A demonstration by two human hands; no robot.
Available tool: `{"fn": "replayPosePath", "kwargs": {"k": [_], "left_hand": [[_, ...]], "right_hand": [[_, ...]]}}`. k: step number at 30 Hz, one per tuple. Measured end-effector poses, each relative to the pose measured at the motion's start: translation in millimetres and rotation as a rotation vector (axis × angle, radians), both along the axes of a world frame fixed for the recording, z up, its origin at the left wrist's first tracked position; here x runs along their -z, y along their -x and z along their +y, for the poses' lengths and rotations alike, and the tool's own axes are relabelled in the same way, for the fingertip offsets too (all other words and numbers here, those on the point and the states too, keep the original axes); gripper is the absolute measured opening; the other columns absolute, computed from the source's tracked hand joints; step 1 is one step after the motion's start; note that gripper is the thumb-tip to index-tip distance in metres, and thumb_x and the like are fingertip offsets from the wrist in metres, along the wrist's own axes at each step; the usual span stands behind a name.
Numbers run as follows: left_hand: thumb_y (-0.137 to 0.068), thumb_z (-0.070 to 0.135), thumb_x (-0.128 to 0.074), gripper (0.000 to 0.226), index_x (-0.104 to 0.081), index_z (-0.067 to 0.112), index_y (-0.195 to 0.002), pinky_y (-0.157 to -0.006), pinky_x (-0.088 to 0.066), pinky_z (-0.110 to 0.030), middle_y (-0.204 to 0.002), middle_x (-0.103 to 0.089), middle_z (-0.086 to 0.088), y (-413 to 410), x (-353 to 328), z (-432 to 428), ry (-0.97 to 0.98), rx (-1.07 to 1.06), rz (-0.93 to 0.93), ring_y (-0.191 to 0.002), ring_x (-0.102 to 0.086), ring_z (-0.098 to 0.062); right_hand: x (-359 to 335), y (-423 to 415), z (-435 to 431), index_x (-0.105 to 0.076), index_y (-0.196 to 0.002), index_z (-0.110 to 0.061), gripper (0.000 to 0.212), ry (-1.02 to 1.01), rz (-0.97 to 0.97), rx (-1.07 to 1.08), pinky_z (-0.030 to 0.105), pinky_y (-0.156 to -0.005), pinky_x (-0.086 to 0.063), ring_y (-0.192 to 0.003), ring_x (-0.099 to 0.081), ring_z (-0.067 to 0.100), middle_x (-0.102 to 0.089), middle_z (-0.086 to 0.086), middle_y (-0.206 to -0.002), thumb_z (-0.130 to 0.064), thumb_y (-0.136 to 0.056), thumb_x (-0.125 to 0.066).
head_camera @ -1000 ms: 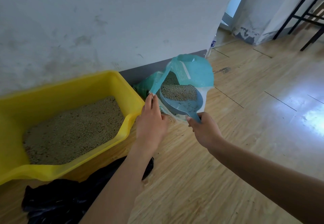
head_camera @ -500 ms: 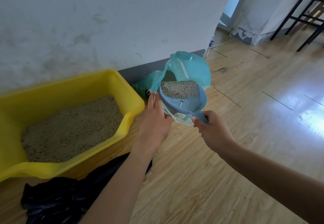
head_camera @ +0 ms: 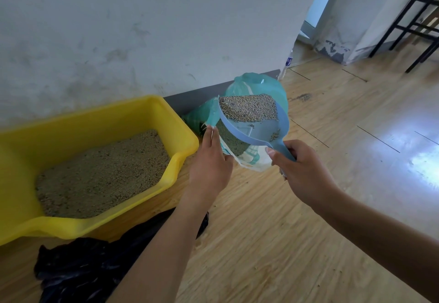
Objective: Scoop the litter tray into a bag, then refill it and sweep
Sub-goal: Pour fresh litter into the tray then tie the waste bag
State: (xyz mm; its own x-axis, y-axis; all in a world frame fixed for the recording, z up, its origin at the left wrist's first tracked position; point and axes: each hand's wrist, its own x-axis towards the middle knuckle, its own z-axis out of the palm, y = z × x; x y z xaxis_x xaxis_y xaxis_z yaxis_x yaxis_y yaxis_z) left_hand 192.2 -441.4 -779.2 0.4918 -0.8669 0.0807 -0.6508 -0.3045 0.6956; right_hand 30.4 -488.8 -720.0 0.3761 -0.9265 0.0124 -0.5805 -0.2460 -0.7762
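Observation:
A yellow litter tray [head_camera: 183, 134] sits on the floor by the wall, with a layer of tan litter [head_camera: 102, 172] inside. Right of it stands a teal and white litter bag [head_camera: 259, 84], open at the top. My left hand [head_camera: 211, 162] pinches the bag's torn edge and holds it open. My right hand [head_camera: 304, 172] grips the handle of a pale blue scoop [head_camera: 256, 131], which hovers over the bag's mouth, heaped with litter at its front.
A black plastic bag [head_camera: 78, 269] lies crumpled on the wooden floor in front of the tray. A white wall runs behind everything. A black metal frame [head_camera: 413, 25] stands at the far right. Bare wooden floor stretches to the right.
My right hand has lifted the loaded scoop up out of the litter bag and drawn it slightly back. My left hand has kept its hold on the bag's edge.

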Motion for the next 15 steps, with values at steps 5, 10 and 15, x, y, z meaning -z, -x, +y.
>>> {"fn": "replayPosePath", "kwargs": {"k": [5,10,15], "left_hand": [[-0.094,0.017,-0.047,0.062,-0.020,0.017,-0.150,-0.084,-0.046,-0.035,-0.159,-0.006,0.002,0.5,0.1,3.2,0.032,0.037,0.002,-0.132,-0.038,-0.023],[-0.090,0.009,-0.048,0.053,-0.036,0.021,-0.141,-0.054,-0.034,-0.020,-0.140,-0.035,0.001,-3.9,-2.4,16.4,0.176,0.042,0.081,-0.085,-0.051,-0.014],[-0.092,0.009,-0.047,0.040,-0.047,0.012,-0.133,-0.076,-0.046,-0.036,-0.128,-0.047,-0.005,-20.7,-7.6,39.3,0.203,-0.040,0.087,-0.097,-0.053,-0.020]], "right_hand": [[-9.3,-5.5,12.2,-0.058,-0.096,-0.015,0.022,0.043,-0.007,-0.043,0.024,-0.057,-0.035,-0.062,-0.048,0.011,-0.051,-0.005,-0.070,-0.037,-0.092,-0.057],[-13.2,-24.8,23.7,-0.057,-0.099,-0.016,0.020,0.057,0.015,-0.102,0.022,-0.053,-0.034,-0.061,-0.047,0.010,-0.052,-0.005,-0.072,-0.034,-0.093,-0.056],[-12.0,-46.1,35.5,-0.058,-0.093,-0.016,0.021,0.030,0.020,-0.169,0.025,-0.055,-0.037,-0.058,-0.047,0.012,-0.051,-0.005,-0.067,-0.037,-0.091,-0.058]]}}
